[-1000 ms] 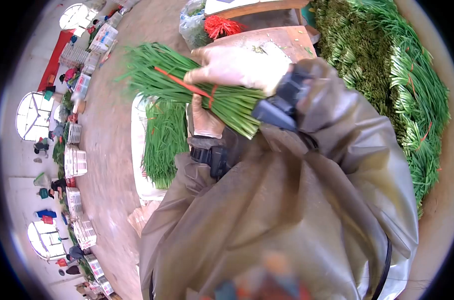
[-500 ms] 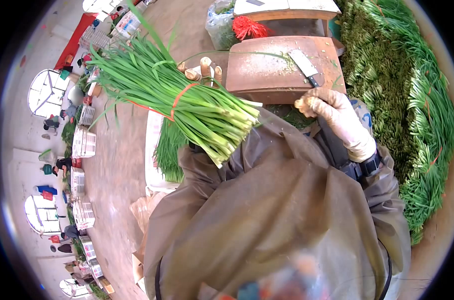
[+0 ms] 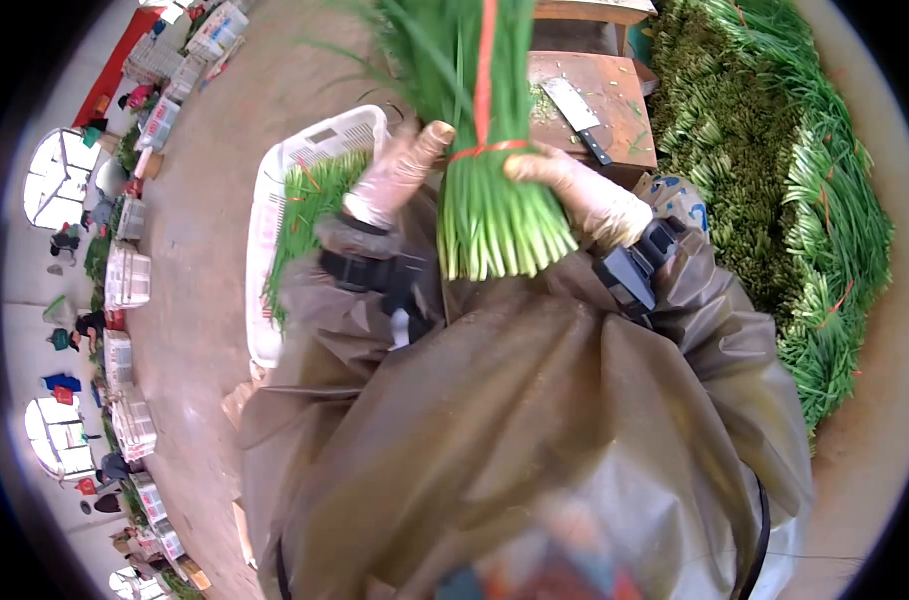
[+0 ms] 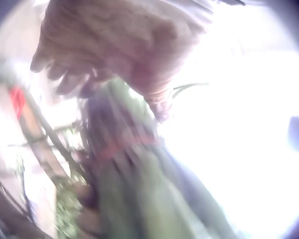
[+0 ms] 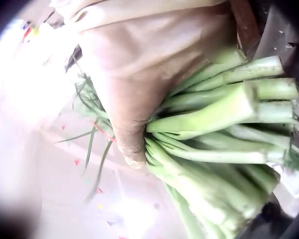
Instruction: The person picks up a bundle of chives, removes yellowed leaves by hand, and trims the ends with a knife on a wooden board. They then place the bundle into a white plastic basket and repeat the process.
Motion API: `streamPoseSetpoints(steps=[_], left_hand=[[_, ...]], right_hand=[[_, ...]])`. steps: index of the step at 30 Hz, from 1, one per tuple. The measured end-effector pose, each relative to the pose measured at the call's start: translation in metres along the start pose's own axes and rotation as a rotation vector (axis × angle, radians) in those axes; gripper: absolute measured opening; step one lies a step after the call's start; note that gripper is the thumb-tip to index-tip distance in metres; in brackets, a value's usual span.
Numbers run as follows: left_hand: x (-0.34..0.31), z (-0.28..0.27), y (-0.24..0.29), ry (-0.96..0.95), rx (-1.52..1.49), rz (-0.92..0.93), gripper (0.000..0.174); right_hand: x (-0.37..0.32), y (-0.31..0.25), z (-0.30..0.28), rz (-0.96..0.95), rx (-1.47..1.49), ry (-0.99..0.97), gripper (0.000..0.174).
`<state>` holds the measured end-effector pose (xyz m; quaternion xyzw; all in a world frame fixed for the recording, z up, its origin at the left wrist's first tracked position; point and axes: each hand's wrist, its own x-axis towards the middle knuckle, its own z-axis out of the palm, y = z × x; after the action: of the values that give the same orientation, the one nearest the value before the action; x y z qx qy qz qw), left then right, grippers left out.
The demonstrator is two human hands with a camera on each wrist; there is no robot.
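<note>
A thick bundle of green stalks (image 3: 495,215) stands upright in front of my chest, cut ends toward me, tied with a red band (image 3: 483,150). My gloved left hand (image 3: 395,175) grips its left side, and my gloved right hand (image 3: 575,190) grips its right side at the band. The right wrist view shows the right hand (image 5: 134,64) with a thumb across the pale cut stalk ends (image 5: 219,124). Though blurred, the left wrist view has the left hand (image 4: 114,45) curled over the bundle (image 4: 129,164).
A cleaver (image 3: 578,115) lies on a wooden chopping block (image 3: 625,100) just beyond the hands. A white basket (image 3: 270,200) with greens sits on the floor to the left. A long heap of bundled greens (image 3: 805,180) fills the right. Crates and people stand far left.
The bundle swung from lying across in the left hand to upright, cut ends toward me. My right hand left the spot near the cleaver and now holds the bundle too.
</note>
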<state>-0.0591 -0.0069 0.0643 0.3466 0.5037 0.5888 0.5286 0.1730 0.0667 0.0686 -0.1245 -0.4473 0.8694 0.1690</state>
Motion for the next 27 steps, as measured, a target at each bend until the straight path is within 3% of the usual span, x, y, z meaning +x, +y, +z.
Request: streamPoseSetpoints(steps=[2, 4, 6, 9, 11, 13, 15, 16, 18, 20, 21, 26, 27], left_hand=[[-0.005, -0.029, 0.024, 0.165, 0.211, 0.112, 0.067], [-0.031, -0.061, 0.05, 0.315, 0.359, 0.226, 0.063], [-0.058, -0.08, 0.056, 0.372, 0.41, 0.229, 0.06], [-0.079, -0.085, 0.025, 0.205, 0.35, 0.095, 0.058], [-0.079, -0.072, -0.004, -0.035, 0.324, -0.09, 0.055], [-0.071, -0.05, -0.027, -0.137, 0.27, -0.128, 0.052], [-0.057, -0.022, -0.036, -0.081, 0.284, -0.001, 0.045], [-0.049, -0.007, -0.032, -0.064, 0.348, 0.112, 0.042], [-0.038, 0.028, -0.013, -0.093, 0.591, 0.452, 0.037], [-0.028, 0.056, -0.001, -0.145, 0.784, 0.74, 0.034], [-0.025, 0.067, -0.003, -0.152, 0.842, 0.792, 0.033], [-0.023, 0.077, -0.032, -0.1, 0.932, 0.581, 0.021], [-0.025, 0.074, -0.032, -0.078, 0.959, 0.654, 0.02]], right_hand=[[-0.013, -0.003, -0.019, 0.02, 0.314, 0.081, 0.068], [-0.027, -0.001, -0.053, -0.027, 0.414, 0.122, 0.067], [-0.042, 0.007, -0.083, -0.071, 0.517, 0.155, 0.068], [-0.067, 0.025, -0.113, -0.111, 0.584, 0.201, 0.069], [-0.081, 0.036, -0.12, -0.153, 0.502, 0.277, 0.07], [-0.09, 0.044, -0.141, -0.08, 0.48, 0.353, 0.077], [-0.097, 0.029, -0.119, -0.051, 0.405, 0.326, 0.078], [-0.099, 0.026, -0.112, -0.066, 0.311, 0.406, 0.083], [-0.105, 0.01, -0.077, -0.039, 0.281, 0.427, 0.088], [-0.107, 0.011, -0.083, -0.035, 0.231, 0.447, 0.089], [-0.108, 0.011, -0.086, -0.033, 0.205, 0.457, 0.09], [-0.103, 0.022, -0.095, -0.064, 0.276, 0.377, 0.087], [-0.102, 0.024, -0.097, -0.091, 0.264, 0.36, 0.086]])
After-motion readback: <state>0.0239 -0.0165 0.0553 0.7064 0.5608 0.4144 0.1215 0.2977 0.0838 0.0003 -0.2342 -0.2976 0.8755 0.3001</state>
